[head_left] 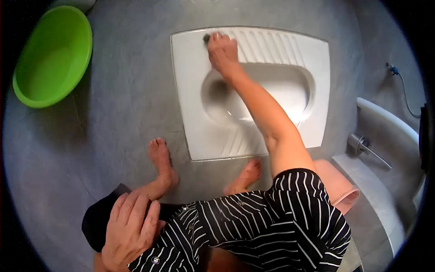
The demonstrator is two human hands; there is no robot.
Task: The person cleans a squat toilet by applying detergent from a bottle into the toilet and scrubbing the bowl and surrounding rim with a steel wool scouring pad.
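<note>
My right hand [223,51] is at the far left corner of the white squat toilet [319,90], its fingers curled round a small dark scrubber [206,39] that shows only in part. The hand presses on the flat rim, left of the ribbed foot area and above the basin. My left hand [131,226] rests on my left knee, palm down, its fingers stretched out and holding nothing.
A green basin [54,54] stands at the upper left. On the right are a toilet brush in a metal holder [358,142], a curved white edge [385,113] and a hose [404,88]. A pink container [337,186] is beside my right side. My bare feet are on the grey floor [131,90].
</note>
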